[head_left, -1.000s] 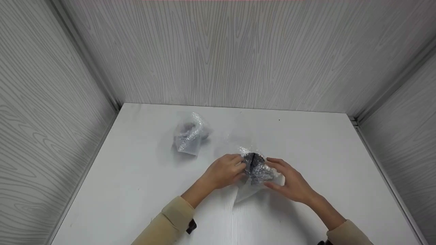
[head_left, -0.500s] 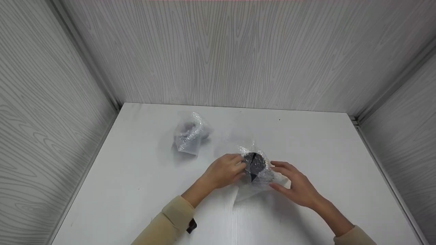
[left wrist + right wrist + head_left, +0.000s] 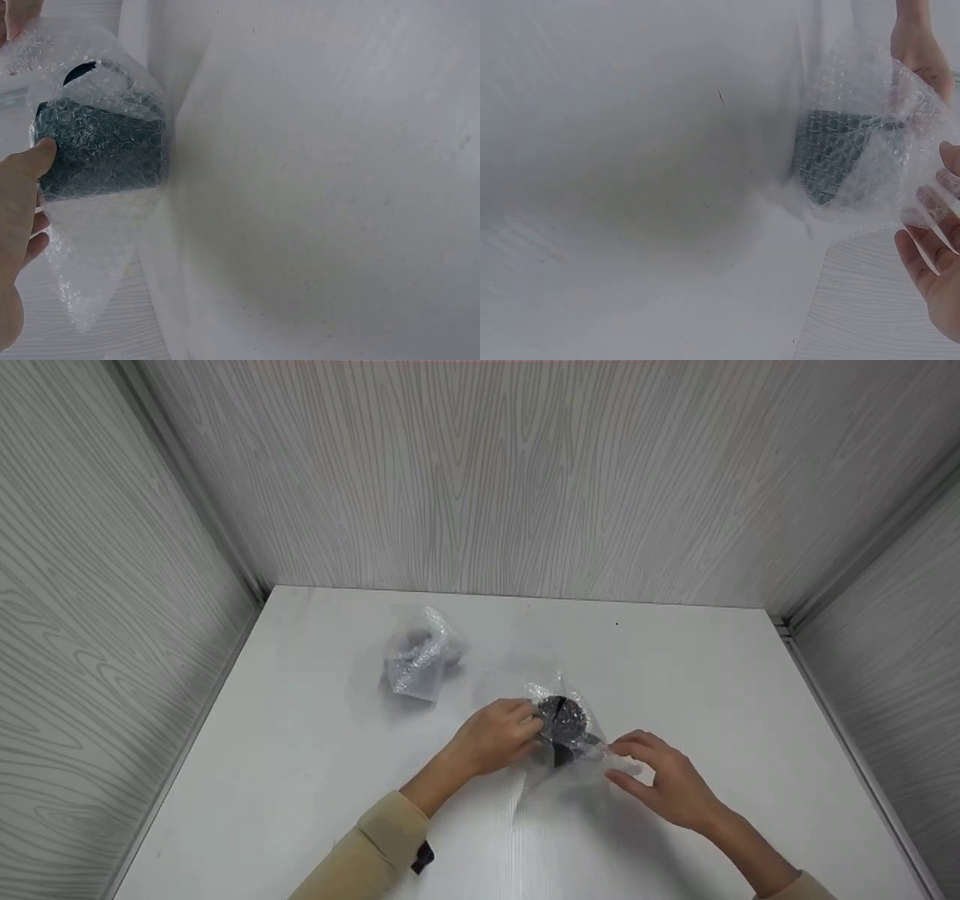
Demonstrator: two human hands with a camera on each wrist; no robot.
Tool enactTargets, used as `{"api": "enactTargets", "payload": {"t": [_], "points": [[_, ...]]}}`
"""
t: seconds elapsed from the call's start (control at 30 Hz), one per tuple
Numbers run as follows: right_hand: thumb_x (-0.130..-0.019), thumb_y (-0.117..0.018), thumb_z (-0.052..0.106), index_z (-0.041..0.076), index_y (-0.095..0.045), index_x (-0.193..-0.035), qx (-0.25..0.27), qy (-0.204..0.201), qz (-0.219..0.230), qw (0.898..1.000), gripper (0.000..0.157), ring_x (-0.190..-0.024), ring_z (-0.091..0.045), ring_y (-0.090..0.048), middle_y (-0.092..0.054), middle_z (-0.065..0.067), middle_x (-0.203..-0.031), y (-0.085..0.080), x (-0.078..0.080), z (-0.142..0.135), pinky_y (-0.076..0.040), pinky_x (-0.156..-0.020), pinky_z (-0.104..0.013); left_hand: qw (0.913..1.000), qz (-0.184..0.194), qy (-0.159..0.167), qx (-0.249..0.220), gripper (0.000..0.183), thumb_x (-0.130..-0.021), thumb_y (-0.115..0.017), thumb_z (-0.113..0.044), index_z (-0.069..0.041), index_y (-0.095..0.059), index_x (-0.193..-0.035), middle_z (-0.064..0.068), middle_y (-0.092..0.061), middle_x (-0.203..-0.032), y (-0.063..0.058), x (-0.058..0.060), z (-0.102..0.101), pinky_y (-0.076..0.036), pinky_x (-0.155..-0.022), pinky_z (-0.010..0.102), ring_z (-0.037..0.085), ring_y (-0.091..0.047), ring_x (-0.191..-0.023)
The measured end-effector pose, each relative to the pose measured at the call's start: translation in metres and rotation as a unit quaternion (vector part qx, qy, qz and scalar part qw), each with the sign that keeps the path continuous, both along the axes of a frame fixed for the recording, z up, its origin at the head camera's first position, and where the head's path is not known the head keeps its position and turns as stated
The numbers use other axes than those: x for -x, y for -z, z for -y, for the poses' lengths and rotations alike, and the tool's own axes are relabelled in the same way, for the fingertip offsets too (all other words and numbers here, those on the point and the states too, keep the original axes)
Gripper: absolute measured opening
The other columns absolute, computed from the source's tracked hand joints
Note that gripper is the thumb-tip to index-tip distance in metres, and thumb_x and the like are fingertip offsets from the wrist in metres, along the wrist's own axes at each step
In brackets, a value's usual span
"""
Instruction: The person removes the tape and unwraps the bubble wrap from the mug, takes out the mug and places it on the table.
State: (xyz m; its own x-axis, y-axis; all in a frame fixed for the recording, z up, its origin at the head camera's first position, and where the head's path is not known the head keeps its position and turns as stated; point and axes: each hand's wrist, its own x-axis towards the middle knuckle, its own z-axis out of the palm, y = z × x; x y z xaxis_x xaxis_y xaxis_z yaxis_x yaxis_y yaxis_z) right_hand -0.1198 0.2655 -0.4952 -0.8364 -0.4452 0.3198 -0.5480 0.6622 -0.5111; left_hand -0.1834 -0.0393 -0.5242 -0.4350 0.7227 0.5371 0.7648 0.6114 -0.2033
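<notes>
A dark mug sits on the near-middle of the surface, slightly right of centre, its round end facing up. Bubble wrap lies around it, partly covering it. The left hand grips the mug's left side through the wrap, and the right hand pinches the wrap's right edge. Farther left, well apart, lies another wrapped bundle. Grey wood-grain walls stand beyond the surface.
</notes>
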Motion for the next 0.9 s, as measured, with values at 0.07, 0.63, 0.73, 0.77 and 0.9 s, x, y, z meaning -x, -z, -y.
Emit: {"api": "enactTargets", "payload": {"t": [0.07, 0.63, 0.73, 0.77, 0.9], "points": [[-0.087, -0.086, 0.013, 0.022, -0.076, -0.113, 0.004, -0.004, -0.006, 1.0, 0.03, -0.102, -0.007, -0.071, -0.072, 0.013, -0.112, 0.0, -0.002, -0.001, -0.064, -0.084, -0.036, 1.0, -0.002, 0.0, 0.0, 0.028, -0.088, -0.085, -0.035, -0.016, -0.067, -0.097, -0.002, -0.073, -0.109, 0.0, 0.0, 0.0, -0.059, -0.096, 0.027, 0.014, -0.072, -0.11], [-0.086, -0.086, 0.009, 0.025, -0.075, -0.098, 0.017, -0.041, 0.028, 0.999, 0.022, -0.087, 0.002, -0.066, -0.072, 0.017, -0.093, -0.005, -0.015, -0.004, -0.06, -0.075, -0.023, 0.9999, 0.007, 0.008, 0.001, 0.025, -0.092, -0.08, -0.037, -0.016, -0.067, -0.097, -0.002, -0.073, -0.108, 0.0, 0.002, 0.0, -0.059, -0.096, 0.028, 0.015, -0.072, -0.109], [-0.088, -0.085, 0.012, 0.027, -0.075, -0.098, 0.025, -0.048, 0.039, 0.998, 0.021, -0.086, 0.003, -0.066, -0.073, 0.014, -0.092, -0.004, -0.017, -0.004, -0.059, -0.075, -0.023, 0.9999, 0.008, 0.008, 0.0, 0.024, -0.092, -0.08, -0.036, -0.016, -0.067, -0.097, -0.002, -0.073, -0.108, 0.0, 0.002, 0.0, -0.059, -0.096, 0.029, 0.015, -0.072, -0.11], [-0.089, -0.084, 0.013, 0.028, -0.075, -0.099, 0.027, -0.052, 0.042, 0.997, 0.021, -0.085, 0.003, -0.065, -0.074, 0.012, -0.091, -0.004, -0.018, -0.004, -0.059, -0.075, -0.024, 0.9999, 0.009, 0.007, 0.0, 0.024, -0.092, -0.08, -0.037, -0.016, -0.068, -0.097, -0.002, -0.073, -0.108, 0.0, 0.002, 0.0, -0.059, -0.097, 0.029, 0.015, -0.072, -0.11], [-0.09, -0.083, 0.013, 0.029, -0.076, -0.099, 0.029, -0.057, 0.048, 0.997, 0.019, -0.084, 0.003, -0.064, -0.074, 0.013, -0.091, -0.002, -0.022, -0.003, -0.059, -0.073, -0.026, 0.9999, 0.012, 0.004, -0.001, 0.025, -0.092, -0.08, -0.037, -0.016, -0.068, -0.098, -0.002, -0.073, -0.11, 0.0, 0.001, 0.0, -0.059, -0.097, 0.029, 0.016, -0.072, -0.112]]}}
